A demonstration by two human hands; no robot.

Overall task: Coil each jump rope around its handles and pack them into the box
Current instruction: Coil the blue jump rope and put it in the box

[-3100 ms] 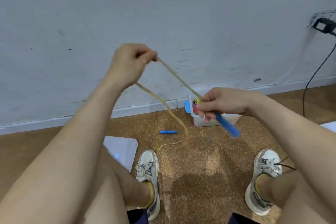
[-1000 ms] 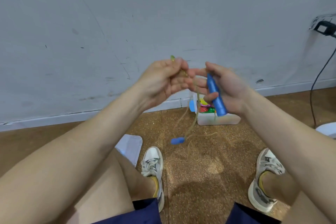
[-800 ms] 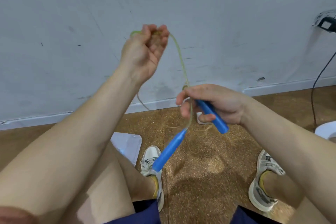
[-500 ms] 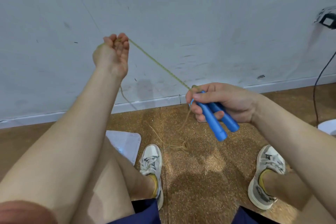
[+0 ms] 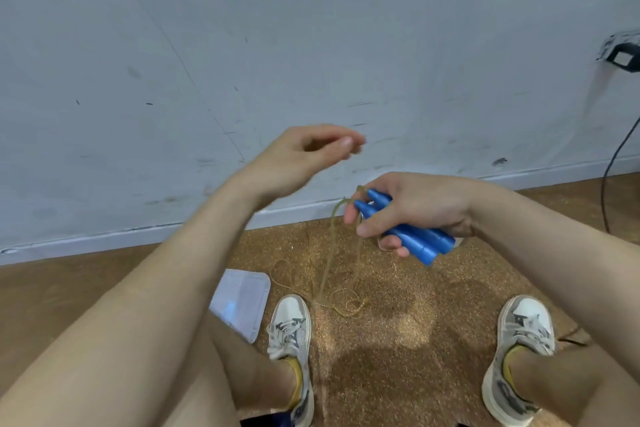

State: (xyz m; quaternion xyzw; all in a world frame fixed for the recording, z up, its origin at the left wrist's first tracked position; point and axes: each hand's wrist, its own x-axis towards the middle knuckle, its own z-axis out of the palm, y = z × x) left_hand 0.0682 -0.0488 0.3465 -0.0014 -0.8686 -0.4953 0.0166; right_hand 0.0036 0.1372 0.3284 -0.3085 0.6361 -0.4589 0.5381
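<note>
My right hand [image 5: 419, 208] grips the two blue jump rope handles [image 5: 415, 243] side by side, tips pointing up-left. The thin tan rope [image 5: 329, 246] leaves the handle tips, arcs left and hangs down to a loose tangle on the floor [image 5: 346, 305]. My left hand [image 5: 301, 159] hovers above and left of the handles, blurred, fingers loosely curled; no strand visibly reaches it. The box is almost wholly hidden behind my right hand; only a white sliver [image 5: 459, 242] shows past the handle ends.
A translucent white lid [image 5: 242, 302] lies on the cork floor beside my left shoe [image 5: 291, 333]. My right shoe [image 5: 523, 333] is at the right. A black cable [image 5: 609, 191] hangs from a wall plug [image 5: 623, 57]. The grey wall is close ahead.
My left hand came down and right from its raised position, and the taut strand it held is gone. The rope now hangs slack from the handles. My right hand keeps both handles.
</note>
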